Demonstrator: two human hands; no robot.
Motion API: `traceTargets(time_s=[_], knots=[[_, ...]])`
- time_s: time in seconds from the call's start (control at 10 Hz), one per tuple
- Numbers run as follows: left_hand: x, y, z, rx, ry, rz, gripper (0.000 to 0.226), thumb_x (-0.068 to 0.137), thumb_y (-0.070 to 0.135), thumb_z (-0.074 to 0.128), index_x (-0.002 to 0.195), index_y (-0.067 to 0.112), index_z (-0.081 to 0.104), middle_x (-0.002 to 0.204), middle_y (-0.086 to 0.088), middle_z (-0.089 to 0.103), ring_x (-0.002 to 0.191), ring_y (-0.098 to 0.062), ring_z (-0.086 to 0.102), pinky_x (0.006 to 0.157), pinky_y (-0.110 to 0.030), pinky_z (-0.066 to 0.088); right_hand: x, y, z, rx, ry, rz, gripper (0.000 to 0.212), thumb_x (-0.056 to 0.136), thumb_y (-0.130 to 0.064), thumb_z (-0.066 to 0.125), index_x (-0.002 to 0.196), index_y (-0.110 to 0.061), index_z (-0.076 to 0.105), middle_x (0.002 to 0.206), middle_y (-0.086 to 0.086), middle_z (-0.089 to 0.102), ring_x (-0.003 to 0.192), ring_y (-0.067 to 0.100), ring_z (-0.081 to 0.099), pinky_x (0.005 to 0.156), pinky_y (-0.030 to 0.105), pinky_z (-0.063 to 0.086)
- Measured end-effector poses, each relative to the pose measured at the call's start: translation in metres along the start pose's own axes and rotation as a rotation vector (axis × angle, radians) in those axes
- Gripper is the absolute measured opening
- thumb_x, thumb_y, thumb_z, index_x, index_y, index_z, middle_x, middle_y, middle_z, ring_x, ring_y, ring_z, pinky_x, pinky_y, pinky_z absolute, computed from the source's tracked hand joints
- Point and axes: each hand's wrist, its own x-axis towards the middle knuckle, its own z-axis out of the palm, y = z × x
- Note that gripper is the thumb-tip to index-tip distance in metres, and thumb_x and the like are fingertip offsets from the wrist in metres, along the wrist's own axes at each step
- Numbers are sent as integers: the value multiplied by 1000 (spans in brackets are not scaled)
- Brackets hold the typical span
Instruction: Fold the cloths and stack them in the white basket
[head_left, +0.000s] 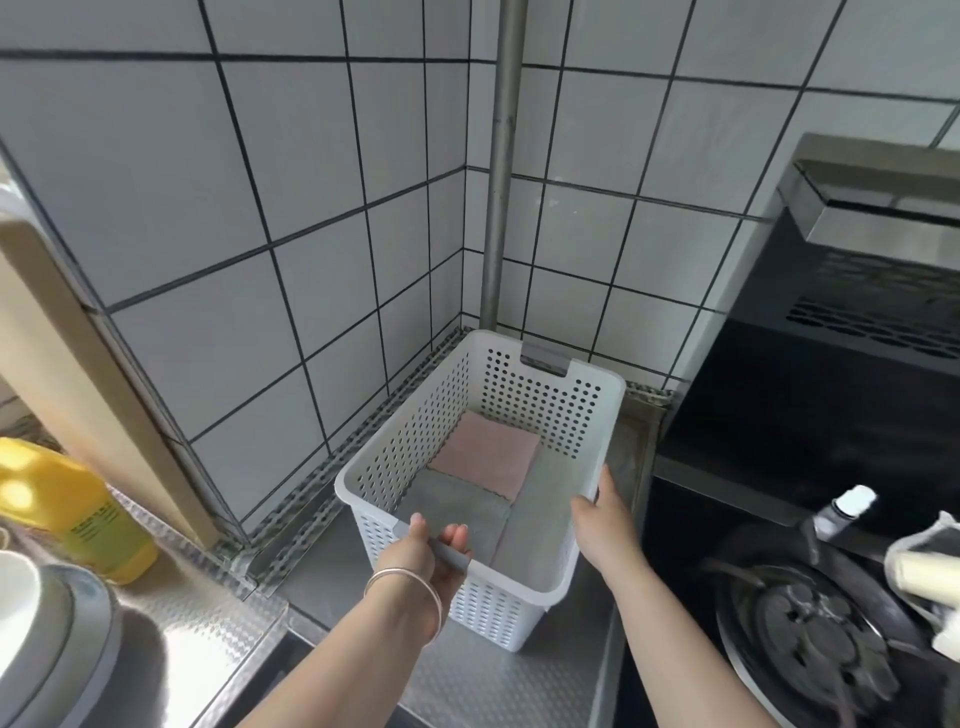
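Note:
The white perforated basket (415, 441) stands on the steel counter in the tiled corner. Inside it lie folded cloths: a pink cloth (485, 457) at the far end and grey cloths (457, 512) nearer me. My left hand (434, 551) grips the grey handle on the basket's near rim, fingers curled over it. My right hand (602, 514) rests against the outside of the basket's right wall near the rim, thumb up along the edge.
A gas stove burner (810, 634) and black hob lie to the right, with a range hood (857, 260) above. A yellow bottle (78, 514) and a pot lid (57, 639) sit at the left. A metal pipe (501, 166) runs up the corner.

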Motion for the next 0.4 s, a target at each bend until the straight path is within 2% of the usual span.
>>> traceTargets(time_s=[0.1, 0.2, 0.3, 0.4], knots=[[-2, 1, 1, -8, 3, -8, 28, 98, 22, 43, 78, 3, 44, 77, -12, 55, 66, -18, 54, 69, -35, 47, 2, 0, -1, 11, -1, -5, 59, 91, -8, 40, 145, -27, 27, 128, -2, 58, 103, 19, 57, 85, 27, 44], [1, 0, -2, 5, -1, -16, 28, 97, 23, 44, 78, 2, 45, 76, -12, 55, 62, -18, 58, 65, -35, 51, 3, 1, -1, 15, -4, -22, 58, 91, -6, 39, 145, -25, 29, 128, -1, 58, 97, 17, 55, 82, 26, 42], [-4, 8, -5, 1, -32, -83, 25, 95, 17, 50, 78, -1, 46, 74, -14, 54, 45, -19, 61, 44, -30, 54, -3, -4, -2, -4, -37, -10, 58, 92, -9, 42, 146, -25, 27, 132, 0, 56, 102, 18, 55, 87, 29, 45], [-9, 16, -23, 22, -56, -146, 15, 94, 11, 51, 91, -4, 47, 71, -16, 57, 67, -24, 68, 64, -31, 57, -9, -16, -17, -30, 72, -63, 67, 94, -28, 52, 150, -19, 16, 147, 5, 39, 129, 23, 43, 104, 36, 36]])
